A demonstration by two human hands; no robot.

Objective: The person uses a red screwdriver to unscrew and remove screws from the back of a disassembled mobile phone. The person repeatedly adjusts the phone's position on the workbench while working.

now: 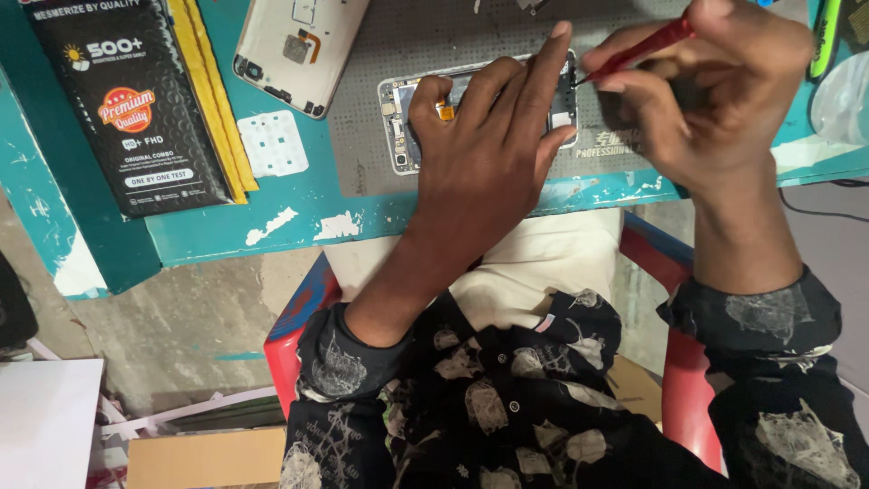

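Two hands: left hand (484, 149) flat on opened phone (403, 122), right hand (715, 86) pinching red screwdriver (647, 47).

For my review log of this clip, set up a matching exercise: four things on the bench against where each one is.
Things:
1. opened phone
2. red screwdriver
3. white back cover
4. black box

Places:
A. at the far left of the teal bench
B. held in the right hand
C. under the left hand, on the grey mat
D. lying apart, up and to the left of the mat

Pairs: 1-C, 2-B, 3-D, 4-A
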